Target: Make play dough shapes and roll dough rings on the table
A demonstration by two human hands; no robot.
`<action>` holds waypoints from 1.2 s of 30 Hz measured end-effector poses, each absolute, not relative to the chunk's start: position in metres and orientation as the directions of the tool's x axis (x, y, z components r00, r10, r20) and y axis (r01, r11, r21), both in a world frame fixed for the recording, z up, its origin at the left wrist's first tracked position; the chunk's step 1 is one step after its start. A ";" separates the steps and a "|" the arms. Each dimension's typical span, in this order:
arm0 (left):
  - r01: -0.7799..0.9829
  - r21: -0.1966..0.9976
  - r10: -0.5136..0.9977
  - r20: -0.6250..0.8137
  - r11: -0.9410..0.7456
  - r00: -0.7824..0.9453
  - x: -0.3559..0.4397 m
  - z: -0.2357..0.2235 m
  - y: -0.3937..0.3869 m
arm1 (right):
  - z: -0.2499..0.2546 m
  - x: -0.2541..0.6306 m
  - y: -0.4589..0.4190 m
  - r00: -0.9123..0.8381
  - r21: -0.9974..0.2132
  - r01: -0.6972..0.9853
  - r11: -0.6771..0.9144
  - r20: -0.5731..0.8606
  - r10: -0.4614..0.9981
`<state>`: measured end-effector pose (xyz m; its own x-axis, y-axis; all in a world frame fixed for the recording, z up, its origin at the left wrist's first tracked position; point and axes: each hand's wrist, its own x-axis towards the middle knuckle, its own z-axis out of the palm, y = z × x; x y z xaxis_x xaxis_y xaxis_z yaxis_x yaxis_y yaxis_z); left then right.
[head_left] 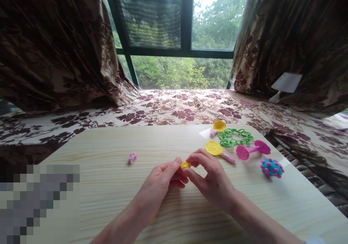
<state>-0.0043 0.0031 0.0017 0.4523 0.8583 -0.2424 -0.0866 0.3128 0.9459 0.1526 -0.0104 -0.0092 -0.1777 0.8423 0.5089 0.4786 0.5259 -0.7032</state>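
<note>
My left hand and my right hand meet over the middle of the light wooden table. Between their fingertips they pinch a small yellow clay piece. Just beyond my right hand lies a flat yellow clay disc on a pink stick. A second yellow disc with a pink stick lies farther back. A small pink clay bit rests alone to the left of my hands.
A green clay chain, a magenta dumbbell-shaped piece and a blue ball with pink dots lie at the right. Behind the table are a floral-covered ledge, brown curtains, a window and a white lamp.
</note>
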 end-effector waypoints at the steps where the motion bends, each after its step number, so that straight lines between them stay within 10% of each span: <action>1: -0.087 0.944 0.852 -0.246 0.320 0.462 -0.004 0.002 0.003 | -0.009 0.153 -0.010 -0.169 -0.700 0.488 0.521 0.510 0.843; 36: -0.155 0.926 0.858 -0.243 0.344 0.453 -0.008 0.004 0.004 | -0.004 0.149 -0.011 -0.183 -0.881 0.206 0.427 0.394 0.901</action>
<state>-0.0076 0.0044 0.0043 0.4531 0.8578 -0.2428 -0.1549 0.3440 0.9261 0.1492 -0.0114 -0.0040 -0.1827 0.9009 0.3938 0.2061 0.4267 -0.8806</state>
